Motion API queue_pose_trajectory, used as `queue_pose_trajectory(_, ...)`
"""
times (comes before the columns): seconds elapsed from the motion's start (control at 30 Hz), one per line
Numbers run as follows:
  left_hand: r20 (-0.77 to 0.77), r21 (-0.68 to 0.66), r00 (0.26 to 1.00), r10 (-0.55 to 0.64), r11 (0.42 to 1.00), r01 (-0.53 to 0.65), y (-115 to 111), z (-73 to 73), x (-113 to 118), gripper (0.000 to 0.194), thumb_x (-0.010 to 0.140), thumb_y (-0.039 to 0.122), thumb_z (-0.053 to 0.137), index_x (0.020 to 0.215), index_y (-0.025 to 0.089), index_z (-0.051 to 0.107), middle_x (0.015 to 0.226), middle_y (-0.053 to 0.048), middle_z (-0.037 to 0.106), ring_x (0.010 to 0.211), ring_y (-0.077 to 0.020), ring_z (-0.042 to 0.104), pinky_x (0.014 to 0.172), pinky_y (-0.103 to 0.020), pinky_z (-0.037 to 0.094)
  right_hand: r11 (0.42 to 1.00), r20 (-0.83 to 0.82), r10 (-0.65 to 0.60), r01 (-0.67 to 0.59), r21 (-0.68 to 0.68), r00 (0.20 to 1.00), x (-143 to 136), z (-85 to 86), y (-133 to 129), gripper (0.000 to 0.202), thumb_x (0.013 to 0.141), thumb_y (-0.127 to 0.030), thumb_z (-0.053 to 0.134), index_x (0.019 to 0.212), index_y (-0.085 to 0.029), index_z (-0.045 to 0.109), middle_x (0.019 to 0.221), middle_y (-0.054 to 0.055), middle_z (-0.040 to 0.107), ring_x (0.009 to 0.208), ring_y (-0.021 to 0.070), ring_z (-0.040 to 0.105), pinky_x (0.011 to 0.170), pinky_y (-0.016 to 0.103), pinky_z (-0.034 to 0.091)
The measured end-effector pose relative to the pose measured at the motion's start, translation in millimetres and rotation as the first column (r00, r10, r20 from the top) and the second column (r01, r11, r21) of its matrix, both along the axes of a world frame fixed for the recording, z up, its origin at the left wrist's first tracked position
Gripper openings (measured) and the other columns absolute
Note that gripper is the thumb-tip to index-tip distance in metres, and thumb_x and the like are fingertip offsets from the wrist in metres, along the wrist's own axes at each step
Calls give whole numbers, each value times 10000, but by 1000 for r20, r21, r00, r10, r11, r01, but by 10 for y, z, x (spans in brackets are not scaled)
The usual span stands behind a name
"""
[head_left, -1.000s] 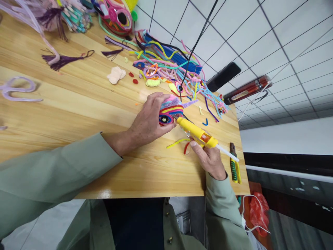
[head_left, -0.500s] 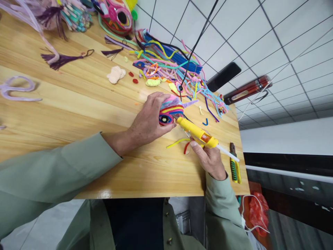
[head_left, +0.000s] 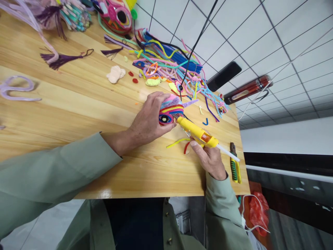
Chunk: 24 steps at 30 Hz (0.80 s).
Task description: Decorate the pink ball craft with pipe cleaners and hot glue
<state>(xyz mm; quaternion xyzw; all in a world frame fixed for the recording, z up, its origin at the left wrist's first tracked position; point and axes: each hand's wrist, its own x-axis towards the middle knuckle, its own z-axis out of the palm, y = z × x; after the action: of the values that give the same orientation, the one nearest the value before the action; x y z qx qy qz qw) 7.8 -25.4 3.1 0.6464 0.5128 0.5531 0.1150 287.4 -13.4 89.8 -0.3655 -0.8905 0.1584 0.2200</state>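
My left hand [head_left: 148, 119] is closed round a small pipe-cleaner animal head [head_left: 170, 109], striped in pink, yellow and blue, with a dark round eye and purple pointed pieces. In my right hand [head_left: 209, 159] is a yellow hot glue gun [head_left: 197, 132] with a white glue stick [head_left: 227, 152] out of its back end. The gun's nozzle is at the face of the head, beside the eye; whether it touches I cannot tell. Below the gun lie a yellow pipe-cleaner piece [head_left: 178, 142] and a red one [head_left: 186, 148].
Tangled pipe cleaners [head_left: 169, 62] cover the table's back edge, near a phone [head_left: 224, 76] and a red flask [head_left: 247, 90]. Pliers [head_left: 235, 163] lie at the right edge. Purple tassels [head_left: 66, 59] and a larger colourful head [head_left: 117, 15] are at the back left. A black cord [head_left: 192, 52] hangs across.
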Motion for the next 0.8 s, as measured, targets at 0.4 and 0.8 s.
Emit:
queue_pose_trajectory(0.4,11,13,1000,-13,1000,13,3,-3,7,894,908,242,921,1655,286,433,1668,-186,575,1643,-408,546,1419,-683,487,1000,-10,8,-8,13,1000,-10,-1,-2,294,1158,-497,667,1073,-256,811,995,88,831,906,295,793,840,461,697)
queue_pose_trajectory(0.8,0,22,1000,-15,1000,15,2,4,-8,865,935,270,915,1659,300,442,1654,-186,599,1635,-416,557,1400,-707,509,1000,-17,16,-16,15,1000,-21,22,-10,284,1166,-479,666,1081,-253,816,1005,85,839,895,284,791,827,430,676)
